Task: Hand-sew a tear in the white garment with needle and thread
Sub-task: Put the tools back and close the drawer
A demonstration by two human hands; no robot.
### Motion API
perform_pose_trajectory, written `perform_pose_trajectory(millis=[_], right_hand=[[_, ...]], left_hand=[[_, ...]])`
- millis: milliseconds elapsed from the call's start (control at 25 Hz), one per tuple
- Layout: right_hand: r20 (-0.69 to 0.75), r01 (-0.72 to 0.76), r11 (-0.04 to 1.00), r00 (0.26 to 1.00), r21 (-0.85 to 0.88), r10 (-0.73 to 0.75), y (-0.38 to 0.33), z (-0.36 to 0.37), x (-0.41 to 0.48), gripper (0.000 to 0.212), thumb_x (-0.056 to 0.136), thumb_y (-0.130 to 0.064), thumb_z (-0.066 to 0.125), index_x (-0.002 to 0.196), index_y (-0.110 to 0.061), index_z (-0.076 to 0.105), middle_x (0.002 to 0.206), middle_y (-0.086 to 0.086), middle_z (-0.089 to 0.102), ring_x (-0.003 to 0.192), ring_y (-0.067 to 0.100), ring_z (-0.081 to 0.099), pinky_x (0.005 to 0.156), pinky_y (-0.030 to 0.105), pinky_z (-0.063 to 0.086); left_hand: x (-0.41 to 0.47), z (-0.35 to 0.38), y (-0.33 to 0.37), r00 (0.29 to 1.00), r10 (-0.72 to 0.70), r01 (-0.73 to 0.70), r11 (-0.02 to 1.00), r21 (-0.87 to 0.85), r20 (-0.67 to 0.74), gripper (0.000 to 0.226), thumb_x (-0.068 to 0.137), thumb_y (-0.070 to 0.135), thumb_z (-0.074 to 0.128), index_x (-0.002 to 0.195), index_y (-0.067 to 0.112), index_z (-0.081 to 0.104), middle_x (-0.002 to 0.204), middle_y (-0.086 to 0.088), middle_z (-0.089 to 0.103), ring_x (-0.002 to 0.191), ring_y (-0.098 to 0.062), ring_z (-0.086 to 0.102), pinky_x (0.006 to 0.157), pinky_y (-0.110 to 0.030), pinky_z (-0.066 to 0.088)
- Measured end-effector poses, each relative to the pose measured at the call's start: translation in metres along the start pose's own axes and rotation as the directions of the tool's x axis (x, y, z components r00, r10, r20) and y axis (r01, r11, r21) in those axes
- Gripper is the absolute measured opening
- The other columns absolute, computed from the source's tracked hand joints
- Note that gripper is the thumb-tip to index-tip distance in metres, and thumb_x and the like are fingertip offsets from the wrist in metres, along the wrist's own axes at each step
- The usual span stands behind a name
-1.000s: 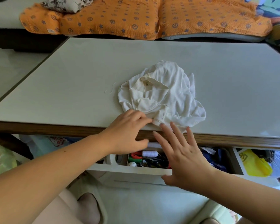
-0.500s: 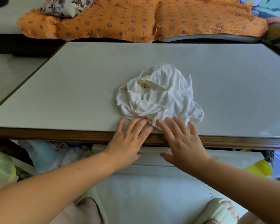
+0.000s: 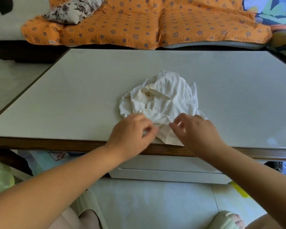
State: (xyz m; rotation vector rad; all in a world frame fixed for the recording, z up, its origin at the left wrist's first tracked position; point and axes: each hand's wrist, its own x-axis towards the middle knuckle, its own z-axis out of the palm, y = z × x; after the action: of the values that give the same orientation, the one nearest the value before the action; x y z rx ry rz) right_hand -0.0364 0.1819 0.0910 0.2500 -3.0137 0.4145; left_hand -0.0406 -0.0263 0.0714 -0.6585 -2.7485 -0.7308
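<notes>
The crumpled white garment [image 3: 165, 100] lies on the white table [image 3: 73, 90] near its front edge. My left hand [image 3: 130, 131] sits at the garment's near left edge, its fingers curled and pinching the cloth. My right hand [image 3: 198, 131] covers the near right part with bent fingers; whether it grips the cloth is hidden. A flap of the garment [image 3: 165, 137] shows between the two hands. A loose curl of white thread [image 3: 111, 101] rests on the table just left of the garment. No needle is visible.
A white drawer [image 3: 168, 171] under the table's wooden front edge [image 3: 56, 144] is closed. Behind the table is a sofa with an orange quilt [image 3: 155, 23] and a floral pillow [image 3: 73, 10]. My feet in pale slippers [image 3: 228, 220] are on the tiled floor.
The drawer, open a second ago, has been pushed shut. Both hands moved up from the drawer front onto the table, and their flat fingers have curled onto the garment's near edge.
</notes>
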Motion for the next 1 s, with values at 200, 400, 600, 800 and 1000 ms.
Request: perform_pose_trajectory(millis=[200, 400, 600, 800, 1000], right_hand=[[0.086, -0.054, 0.996, 0.994, -0.068, 0.060, 0.011, 0.013, 0.027, 0.029, 0.100, -0.027, 0.043, 0.125, -0.019, 0.056, 0.120, 0.005, 0.055, 0.114, 0.027, 0.048, 0.094, 0.038, 0.044], [0.405, -0.034, 0.999, 0.914, -0.003, 0.033, 0.023, -0.016, 0.052, 0.033, 0.081, -0.042, 0.075, 0.102, -0.022, 0.060, 0.098, -0.006, 0.059, 0.094, 0.016, 0.057, 0.081, 0.029, 0.047], [0.489, -0.027, 0.994, 0.872, 0.109, -0.030, 0.043, -0.027, 0.049, 0.014, 0.087, -0.034, 0.072, 0.079, -0.029, 0.061, 0.086, -0.013, 0.062, 0.080, 0.004, 0.057, 0.064, 0.015, 0.039], [0.387, -0.229, 0.865, 0.921, 0.446, 0.044, 0.056, -0.045, 0.058, 0.012, 0.082, -0.027, 0.078, 0.081, -0.018, 0.070, 0.085, -0.001, 0.071, 0.079, 0.011, 0.062, 0.072, 0.024, 0.047], [0.328, -0.330, 0.690, 0.934, 0.644, 0.140, 0.075, -0.041, 0.069, 0.009, 0.093, -0.026, 0.066, 0.087, -0.019, 0.068, 0.084, 0.001, 0.068, 0.076, 0.016, 0.059, 0.073, 0.031, 0.047]], left_hand=[[0.046, 0.002, -0.012, 0.991, -0.127, 0.127, 0.992, 0.011, 0.030, 0.031, 0.100, 0.028, 0.050, 0.128, 0.021, 0.061, 0.127, 0.003, 0.055, 0.121, -0.018, 0.047, 0.099, -0.030, 0.041], [0.072, 0.004, -0.009, 0.947, -0.116, 0.051, 0.975, 0.217, 0.299, 0.048, 0.086, 0.054, 0.065, 0.129, 0.035, 0.057, 0.125, 0.006, 0.047, 0.124, -0.017, 0.039, 0.107, -0.037, 0.034], [0.087, -0.014, -0.012, 0.898, -0.100, 0.058, 0.992, 0.110, 0.429, 0.016, 0.082, 0.031, 0.073, 0.093, 0.033, 0.062, 0.107, 0.012, 0.050, 0.109, -0.008, 0.046, 0.089, -0.026, 0.041], [0.090, -0.017, -0.008, 0.866, -0.139, 0.173, 0.985, -0.027, 0.480, 0.030, 0.084, 0.057, 0.065, 0.103, 0.033, 0.070, 0.095, 0.011, 0.062, 0.087, -0.007, 0.059, 0.075, -0.022, 0.046], [0.097, -0.027, -0.020, 0.895, -0.226, 0.365, 0.866, -0.341, 0.384, 0.014, 0.095, 0.034, 0.062, 0.085, 0.025, 0.067, 0.085, 0.007, 0.064, 0.080, -0.013, 0.058, 0.079, -0.030, 0.046]])
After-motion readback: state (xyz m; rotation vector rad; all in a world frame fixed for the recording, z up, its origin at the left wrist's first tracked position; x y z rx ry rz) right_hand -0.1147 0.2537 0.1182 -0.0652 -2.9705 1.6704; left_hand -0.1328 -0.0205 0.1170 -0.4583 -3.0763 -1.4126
